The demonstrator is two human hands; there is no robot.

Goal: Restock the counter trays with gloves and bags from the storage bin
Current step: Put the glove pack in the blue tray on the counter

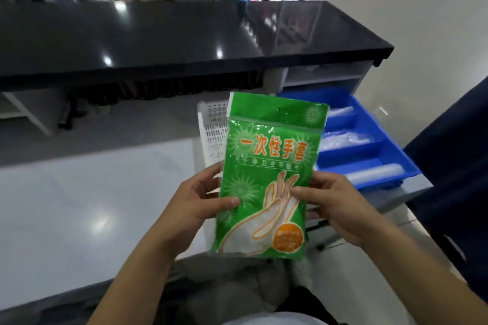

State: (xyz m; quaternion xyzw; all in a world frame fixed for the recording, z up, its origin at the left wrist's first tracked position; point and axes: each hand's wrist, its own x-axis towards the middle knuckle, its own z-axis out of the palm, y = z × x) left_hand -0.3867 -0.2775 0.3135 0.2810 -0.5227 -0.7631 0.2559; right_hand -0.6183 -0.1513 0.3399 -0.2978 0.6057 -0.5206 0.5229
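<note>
A green pack of disposable gloves [272, 171] is pinched upright by the left hand [200, 203] and right hand [335, 206], just left of the blue divided tray [390, 150].

green glove packet [272, 166] upright, pinched by left hand [203, 206], right hand [332, 208]

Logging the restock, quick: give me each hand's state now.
Left hand: pinches the left edge of the green glove packet.
Right hand: pinches the packet's right edge.
</note>
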